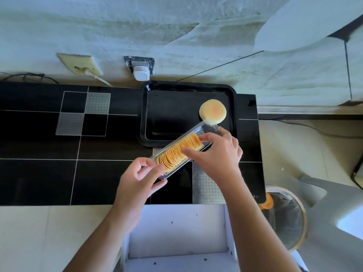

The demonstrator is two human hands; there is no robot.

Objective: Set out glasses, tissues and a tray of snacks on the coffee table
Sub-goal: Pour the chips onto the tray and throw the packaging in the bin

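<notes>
Clear cracker sleeve (176,152) held tilted over the black tray's (149,114) near edge, its near end gripped by the left hand (137,175), crackers (186,148) pinched by right hand (218,154) fingers (188,151), round bun (212,111) lying inside the tray's right side, tray set on the black counter (39,173), against the wall.

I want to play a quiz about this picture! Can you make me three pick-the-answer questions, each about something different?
1. Where is the round pale bun?
A on the black rectangular tray
B on the floor
C in the drawer

2. How many buns are there?
A one
B three
C five

3. What does the left hand do?
A points at the wall
B holds the clear plastic cracker sleeve
C lies flat

Answers: 1 A, it sits in the tray's right corner. 2 A, only one shows. 3 B, fingers grip its near end; the right hand reaches the crackers.
</notes>
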